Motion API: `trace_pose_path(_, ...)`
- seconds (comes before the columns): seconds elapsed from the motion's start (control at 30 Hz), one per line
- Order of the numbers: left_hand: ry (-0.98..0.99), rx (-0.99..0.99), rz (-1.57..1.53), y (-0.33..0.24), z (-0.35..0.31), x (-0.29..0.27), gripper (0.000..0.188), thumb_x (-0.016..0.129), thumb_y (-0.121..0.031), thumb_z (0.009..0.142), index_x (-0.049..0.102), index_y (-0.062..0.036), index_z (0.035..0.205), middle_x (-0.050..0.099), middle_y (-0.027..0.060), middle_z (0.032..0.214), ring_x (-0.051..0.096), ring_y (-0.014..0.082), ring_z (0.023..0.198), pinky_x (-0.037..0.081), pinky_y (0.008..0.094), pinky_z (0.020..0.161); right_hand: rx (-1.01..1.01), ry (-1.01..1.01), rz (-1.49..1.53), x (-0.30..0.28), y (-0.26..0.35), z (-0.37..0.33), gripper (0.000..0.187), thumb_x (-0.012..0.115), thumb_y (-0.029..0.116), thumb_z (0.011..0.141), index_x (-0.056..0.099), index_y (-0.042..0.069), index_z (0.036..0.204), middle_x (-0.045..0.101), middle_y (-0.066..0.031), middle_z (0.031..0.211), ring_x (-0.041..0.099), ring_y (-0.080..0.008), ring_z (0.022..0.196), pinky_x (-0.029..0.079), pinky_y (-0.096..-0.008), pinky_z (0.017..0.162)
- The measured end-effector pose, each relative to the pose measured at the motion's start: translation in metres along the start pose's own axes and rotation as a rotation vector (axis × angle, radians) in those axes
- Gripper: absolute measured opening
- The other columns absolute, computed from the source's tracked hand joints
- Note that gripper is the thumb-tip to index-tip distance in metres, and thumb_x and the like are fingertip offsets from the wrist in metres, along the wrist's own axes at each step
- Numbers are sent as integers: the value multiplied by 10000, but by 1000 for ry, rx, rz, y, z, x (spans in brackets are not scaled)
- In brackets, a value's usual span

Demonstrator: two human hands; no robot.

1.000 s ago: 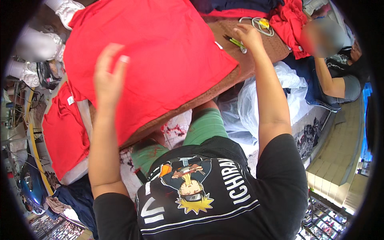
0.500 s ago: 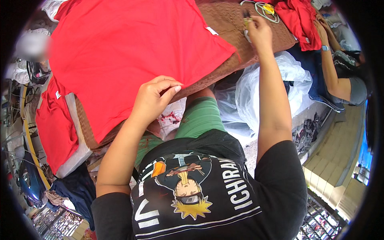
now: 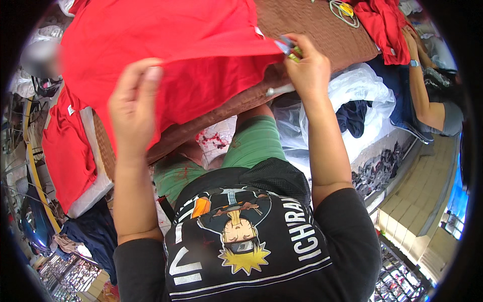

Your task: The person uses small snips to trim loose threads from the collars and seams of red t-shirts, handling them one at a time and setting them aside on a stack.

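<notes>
A large red garment [image 3: 166, 50] lies over the brown padded table [image 3: 322, 30], its near edge lifted. My left hand [image 3: 135, 100] pinches that edge at the left, thumb against fingers, slightly smeared by motion. At the garment's right corner, my right hand [image 3: 309, 68] grips small thread snips [image 3: 293, 52] with yellow-green on them. The blades meet the cloth edge; whether they are closed on it I cannot tell. A pale rod-like end [image 3: 279, 90] sticks out below my right hand.
A co-worker's hand [image 3: 411, 45] rests by another red garment [image 3: 385, 25] at the far right. A coiled pale cord with a yellow piece [image 3: 346, 10] lies on the table. Clear plastic [image 3: 370, 83] holds dark cloth beside my legs. More red cloth [image 3: 68, 151] hangs at left.
My left hand has moved left and up, raising the garment's edge. My right hand has come down and left with the snips, from the table to the garment's corner.
</notes>
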State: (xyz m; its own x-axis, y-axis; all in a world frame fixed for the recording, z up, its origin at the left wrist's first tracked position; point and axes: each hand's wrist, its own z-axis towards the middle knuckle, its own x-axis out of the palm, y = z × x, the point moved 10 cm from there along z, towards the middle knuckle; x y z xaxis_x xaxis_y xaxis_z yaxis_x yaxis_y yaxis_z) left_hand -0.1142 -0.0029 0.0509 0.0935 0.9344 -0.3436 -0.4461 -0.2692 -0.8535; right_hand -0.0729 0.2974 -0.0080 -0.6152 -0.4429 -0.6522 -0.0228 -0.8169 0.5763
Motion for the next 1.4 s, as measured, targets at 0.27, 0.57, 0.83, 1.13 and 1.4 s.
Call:
trace_pose_path(0.27,-40,-18,576,85,-33,-116,197,597,-101,934,661,-20,1101,646,136,1184,583,249,1155,427,349,1009,-293,778,327,32,99,-52,399,625,-84,678,709,117,1012,705,-112,778,697,-269,720,536,-378,649)
trace_pose_path(0.57,447,301,449,37,-34,61,312,572,7,859,660,-83,1144,625,73,1201,550,286,1145,438,380,1004,-224,583,164,57,68,-41,315,611,-11,759,677,87,1052,677,-154,910,663,-336,827,519,-404,722)
trace_pose_path(0.83,704,213,237,45,-47,76,119,701,-101,800,720,-58,910,651,46,1095,559,259,1032,442,359,927,-189,597,55,43,47,-58,235,658,14,742,678,60,971,683,-146,905,666,-332,813,520,-401,697)
trace_pose_path(1.13,317,120,331,43,-25,100,222,755,-181,798,715,-44,967,666,72,1090,612,247,1017,479,343,902,-1,566,311,43,32,-40,251,744,152,807,698,43,1029,704,-161,896,688,-263,777,519,-333,698)
trace_pose_path(1.4,711,66,112,34,-42,73,168,754,-151,793,722,-14,884,695,114,1013,661,203,944,517,319,843,19,514,318,56,7,-50,332,742,263,831,679,31,1059,709,-149,898,692,-297,811,532,-364,752)
